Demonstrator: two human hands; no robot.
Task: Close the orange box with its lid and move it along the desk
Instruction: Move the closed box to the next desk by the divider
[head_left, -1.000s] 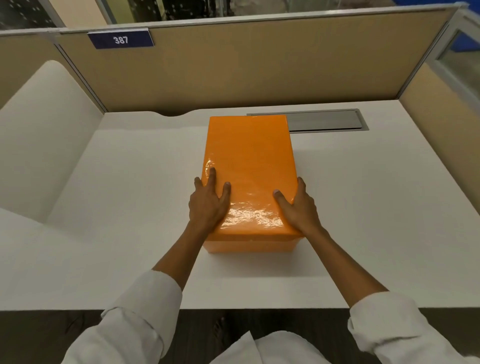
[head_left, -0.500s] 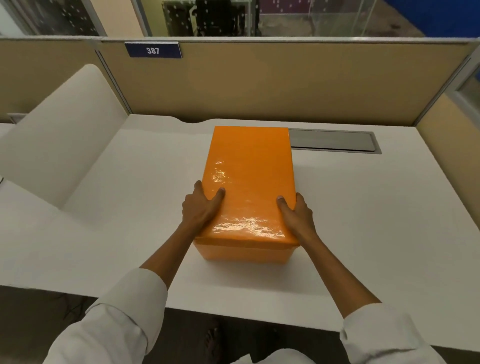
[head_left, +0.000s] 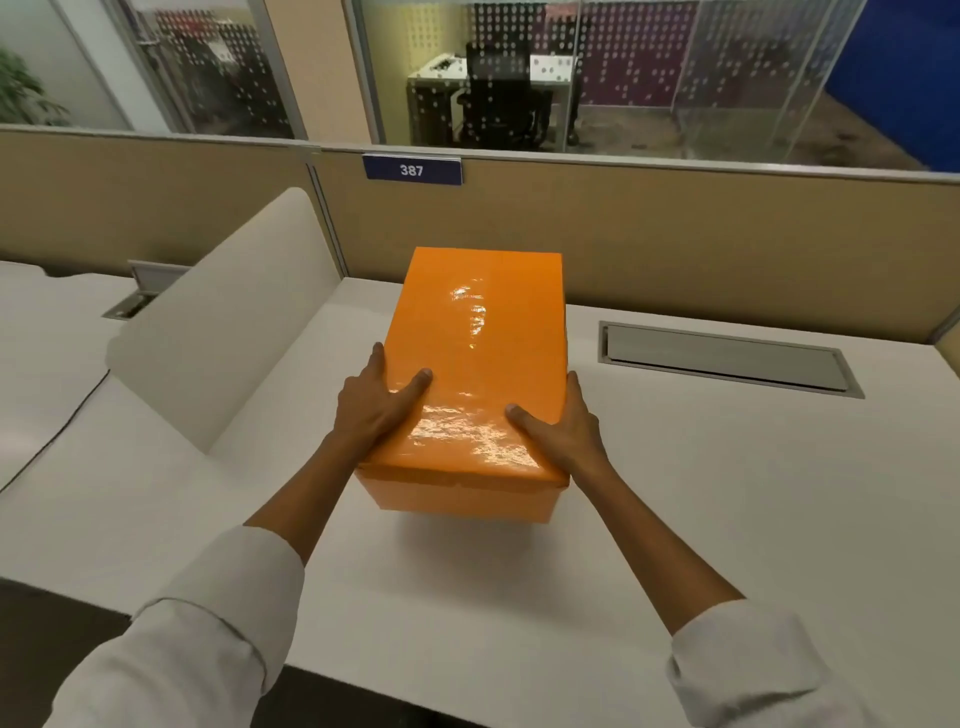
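Note:
The orange box (head_left: 457, 496) is closed, with its glossy orange lid (head_left: 478, 343) seated on top. It hangs a little above the white desk (head_left: 701, 493), with a soft shadow under its near end. My left hand (head_left: 376, 402) clamps the box's left side, thumb lying on the lid. My right hand (head_left: 563, 428) clamps the right side, thumb also on the lid. Both hands hold near the box's front end.
A white curved divider panel (head_left: 228, 332) stands on the desk just left of the box. A grey cable hatch (head_left: 722, 358) is set into the desk at the right. A tan partition (head_left: 675, 244) with a blue "387" plate (head_left: 412, 170) runs along the back.
My hands shifted from resting on the lid to gripping the box's sides. The box has come up off the desk and moved left, away from the hatch toward the divider.

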